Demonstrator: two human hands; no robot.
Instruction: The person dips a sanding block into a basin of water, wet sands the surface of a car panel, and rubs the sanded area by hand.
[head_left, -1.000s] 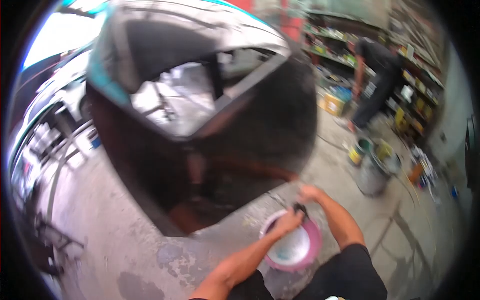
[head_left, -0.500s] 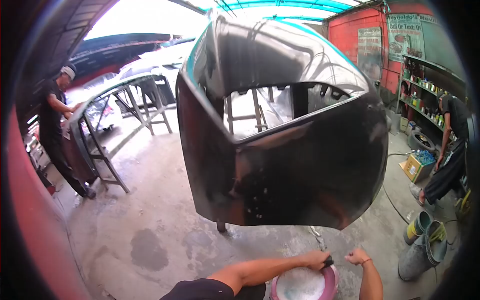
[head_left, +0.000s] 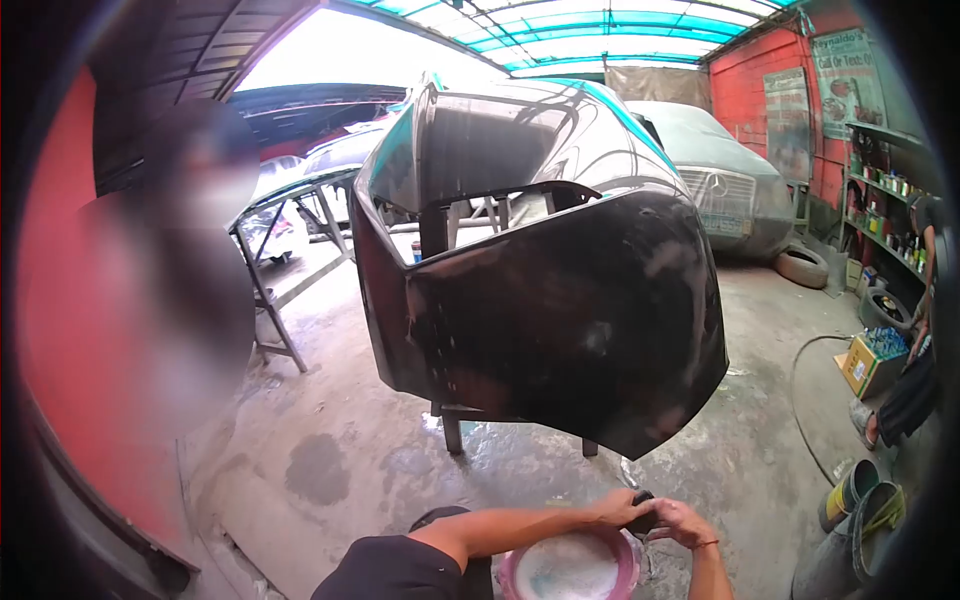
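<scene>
My left hand [head_left: 622, 509] is closed on a small black object [head_left: 645, 504] whose kind I cannot make out. My right hand [head_left: 682, 522] meets it from the other side, its fingers bent against the same object. Both hands are just above the far right rim of a pink tub [head_left: 629, 566] holding whitish, foamy liquid. Ahead, a large dark car body panel [head_left: 560, 320] with a big cut-out rests on a stand [head_left: 453, 433]. Dull patches and pale marks show on its surface.
A person, blurred [head_left: 195, 260], is close on the left, near a metal rack [head_left: 283, 335]. Another person [head_left: 915, 330] bends at the right by a box [head_left: 872, 362]. Buckets [head_left: 848, 495], a hose [head_left: 797, 400], tires [head_left: 802, 266] and a dusty car [head_left: 705, 165] are around.
My right hand has come over to my left hand and the black object. The view has turned, bringing the parked car into sight, and the left person now appears larger and blurred.
</scene>
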